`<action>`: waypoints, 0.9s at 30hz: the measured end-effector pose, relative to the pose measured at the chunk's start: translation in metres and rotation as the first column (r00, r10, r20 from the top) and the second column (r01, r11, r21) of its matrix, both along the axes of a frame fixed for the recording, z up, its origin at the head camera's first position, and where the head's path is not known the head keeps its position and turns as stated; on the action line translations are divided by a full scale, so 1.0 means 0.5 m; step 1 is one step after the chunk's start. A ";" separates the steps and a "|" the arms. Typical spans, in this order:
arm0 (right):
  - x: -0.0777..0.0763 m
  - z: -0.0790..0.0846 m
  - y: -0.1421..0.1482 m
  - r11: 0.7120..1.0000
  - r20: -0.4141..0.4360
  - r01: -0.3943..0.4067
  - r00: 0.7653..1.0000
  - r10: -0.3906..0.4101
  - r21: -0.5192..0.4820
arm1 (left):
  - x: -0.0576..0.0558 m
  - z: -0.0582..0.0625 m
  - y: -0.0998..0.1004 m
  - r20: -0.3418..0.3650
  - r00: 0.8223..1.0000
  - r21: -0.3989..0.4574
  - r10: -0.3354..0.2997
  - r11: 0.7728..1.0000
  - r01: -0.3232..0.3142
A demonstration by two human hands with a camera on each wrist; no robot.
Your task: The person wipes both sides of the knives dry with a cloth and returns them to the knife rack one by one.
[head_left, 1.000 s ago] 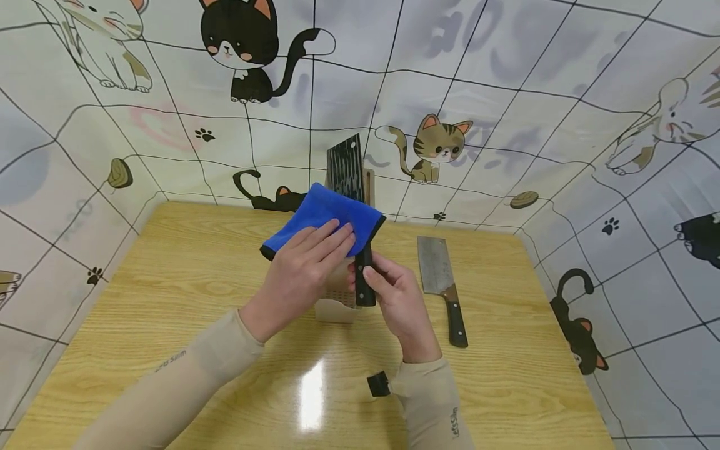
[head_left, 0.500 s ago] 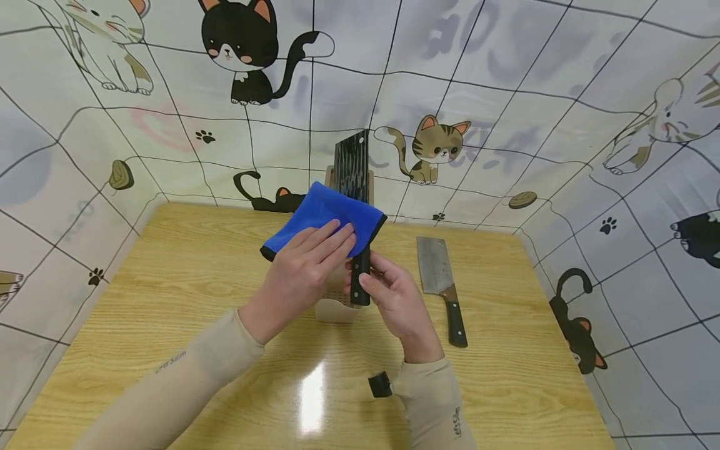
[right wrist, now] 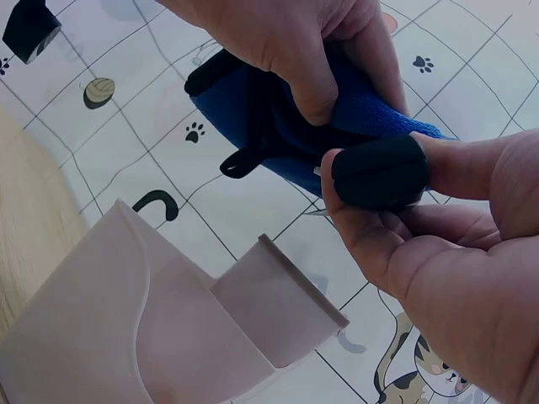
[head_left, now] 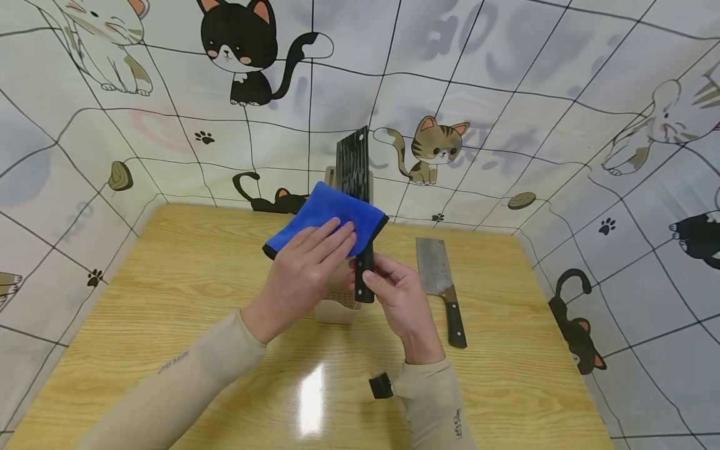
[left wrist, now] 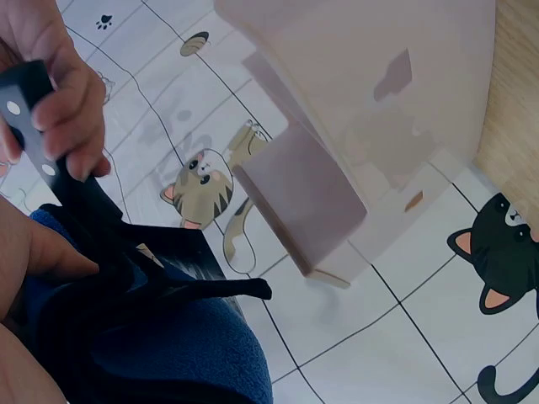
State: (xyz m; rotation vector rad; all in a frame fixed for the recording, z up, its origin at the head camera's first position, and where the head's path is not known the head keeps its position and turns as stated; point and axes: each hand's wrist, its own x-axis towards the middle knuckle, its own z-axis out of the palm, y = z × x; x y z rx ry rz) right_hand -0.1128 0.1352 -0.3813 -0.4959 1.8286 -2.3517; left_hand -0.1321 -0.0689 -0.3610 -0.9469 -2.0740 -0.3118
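Observation:
A black-handled cleaver (head_left: 352, 162) with a streaked black blade stands almost upright in front of me in the head view. My right hand (head_left: 400, 300) grips its handle, whose butt end faces the camera in the right wrist view. Across the lower blade lies a folded blue cloth (head_left: 315, 219) with black edging, hiding that part of the steel. My left hand (head_left: 300, 269) spreads its fingers over the cloth, and in the right wrist view its thumb (right wrist: 316, 101) presses from the other side, pinching cloth round the blade.
Behind the hands stands a beige knife holder (head_left: 335, 312), mostly hidden in the head view. A second cleaver (head_left: 433, 265) with a grey blade lies on the wooden table (head_left: 214, 269) to the right. Cat-patterned sheeting (head_left: 349, 81) surrounds the table at the back and sides.
The cleaver has shifted slightly up and to the right, and its blade has turned more upright. The left hand and cloth have hardly moved.

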 end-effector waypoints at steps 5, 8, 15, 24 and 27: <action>0.002 -0.002 0.000 0.999 -0.008 -0.041 0.999 0.041 -0.013 | -0.016 0.004 -0.007 0.000 1.000 0.045 0.018 0.999 -0.018; 0.002 -0.006 0.000 0.996 -0.029 -0.083 0.996 0.083 -0.011 | -0.027 0.008 -0.014 0.006 1.000 0.067 0.020 0.998 -0.020; 0.003 -0.011 0.001 0.988 -0.074 -0.155 0.985 0.156 0.012 | -0.049 0.019 -0.032 -0.016 0.999 0.101 0.049 0.994 -0.048; 0.010 -0.008 0.002 0.980 -0.039 -0.154 0.986 0.160 0.127 | -0.080 0.035 -0.058 -0.014 0.994 0.118 0.113 0.987 -0.110; 0.011 -0.009 0.004 0.975 -0.033 -0.164 0.985 0.171 0.152 | -0.092 0.039 -0.065 -0.017 0.991 0.139 0.130 0.982 -0.126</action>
